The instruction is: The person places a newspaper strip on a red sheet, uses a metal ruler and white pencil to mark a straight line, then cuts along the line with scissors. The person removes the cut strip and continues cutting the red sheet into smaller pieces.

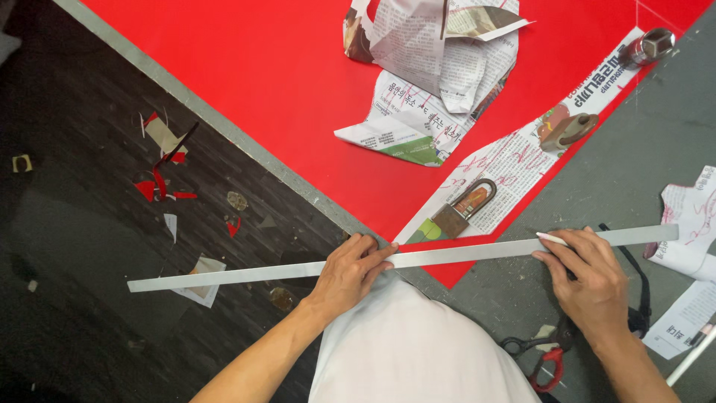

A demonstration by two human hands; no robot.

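Observation:
A long grey metal ruler (447, 256) lies across the corner of a red sheet (283, 89) on a grey table (641, 164). My left hand (349, 272) grips the ruler near its middle, at the table's edge. My right hand (593, 280) presses on the ruler farther right and holds a small white marking stick (550, 238) against its upper edge. A strip of newspaper (514, 168) lies on the red sheet, weighted by a brass padlock (461, 213), a second padlock (564, 130) and a metal socket (647, 46).
Crumpled newspaper (429, 75) sits on the red sheet at the top. Red-handled scissors (544, 358) lie by my right wrist, with paper pieces (690, 246) at the right edge. Red and paper scraps (165, 172) litter the dark floor on the left.

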